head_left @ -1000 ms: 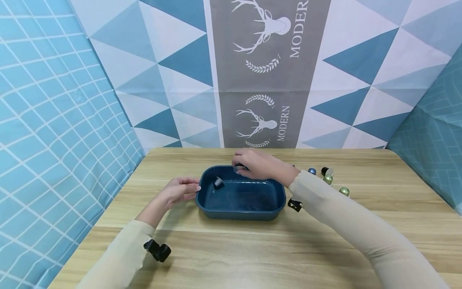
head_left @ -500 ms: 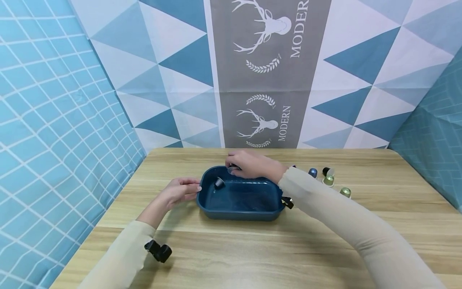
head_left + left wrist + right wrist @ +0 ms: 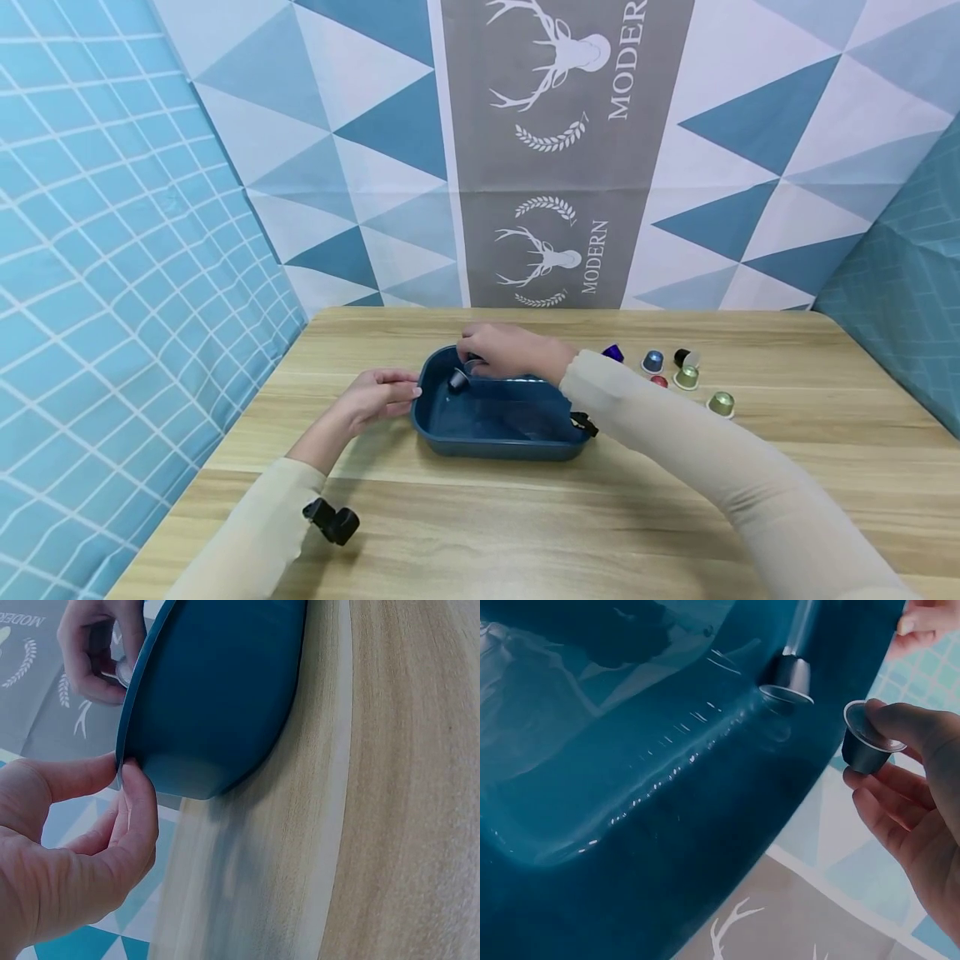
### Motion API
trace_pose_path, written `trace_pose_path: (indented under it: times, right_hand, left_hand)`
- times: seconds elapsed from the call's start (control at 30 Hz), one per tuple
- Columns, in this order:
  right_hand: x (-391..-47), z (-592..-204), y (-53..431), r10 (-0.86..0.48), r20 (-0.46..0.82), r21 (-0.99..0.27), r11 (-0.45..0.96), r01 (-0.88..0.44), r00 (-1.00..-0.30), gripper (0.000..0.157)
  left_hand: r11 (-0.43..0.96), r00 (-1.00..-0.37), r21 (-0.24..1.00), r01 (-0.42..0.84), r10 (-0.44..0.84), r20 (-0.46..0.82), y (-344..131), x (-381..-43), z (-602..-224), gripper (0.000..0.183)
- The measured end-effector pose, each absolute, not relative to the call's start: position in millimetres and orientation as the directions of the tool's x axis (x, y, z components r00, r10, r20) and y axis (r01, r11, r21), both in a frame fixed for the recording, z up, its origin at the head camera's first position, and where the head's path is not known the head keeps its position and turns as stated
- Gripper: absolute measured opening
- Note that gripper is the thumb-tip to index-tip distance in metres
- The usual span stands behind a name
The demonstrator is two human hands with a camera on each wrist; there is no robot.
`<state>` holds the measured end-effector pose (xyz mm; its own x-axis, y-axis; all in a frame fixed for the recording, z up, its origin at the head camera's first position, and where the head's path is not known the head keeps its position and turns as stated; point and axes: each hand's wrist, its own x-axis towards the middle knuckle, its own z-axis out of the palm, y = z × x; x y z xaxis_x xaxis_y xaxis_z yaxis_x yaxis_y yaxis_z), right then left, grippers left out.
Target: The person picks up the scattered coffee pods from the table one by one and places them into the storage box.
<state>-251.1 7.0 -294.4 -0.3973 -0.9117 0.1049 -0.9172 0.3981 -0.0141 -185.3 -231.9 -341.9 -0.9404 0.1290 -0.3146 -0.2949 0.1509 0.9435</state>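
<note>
A dark blue plastic basin (image 3: 498, 450) stands on the wooden table. My left hand (image 3: 378, 392) pinches its left rim between thumb and fingers, as the left wrist view shows closely. Over the basin's far left part is my right hand (image 3: 504, 348). It holds a dark coffee capsule (image 3: 864, 754) with a silvery lid, the thumb on the lid and fingers beneath. Another dark capsule (image 3: 458, 380) lies tilted inside the basin near the left end; in the right wrist view this capsule (image 3: 793, 673) sits close to the held one.
Right of the basin are several loose capsules: a purple-blue one (image 3: 613, 353), a blue one (image 3: 653, 361), a black one (image 3: 681, 357), a partly hidden red one (image 3: 659, 381), and green ones, the nearest green capsule (image 3: 722, 404) standing lid down. Patterned cloth (image 3: 405, 167) rises behind the table.
My right hand has moved left and slightly lower over the basin with the capsule still held. Its sleeve now uncovers the purple-blue and red capsules. The left hand stays on the rim.
</note>
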Motion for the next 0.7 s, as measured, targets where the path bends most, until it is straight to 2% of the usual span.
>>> trace_pose_path:
  times: [0.4, 0.7]
  right_hand:
    - [-249.2, -300.3, -5.9, -0.897, -0.031, 0.016, 0.441, -0.898, -0.441, 0.005]
    - [-255.5, -308.7, -18.8, -0.860, -0.138, 0.063, 0.487, -0.871, -0.491, 0.011]
  left_hand:
    - [0.160, -0.938, 0.942, -0.294, 0.142, -0.317, -230.2, -182.5, -339.8, 0.047]
    - [0.164, -0.939, 0.942, -0.292, 0.138, -0.315, -231.6, -183.2, -340.8, 0.045]
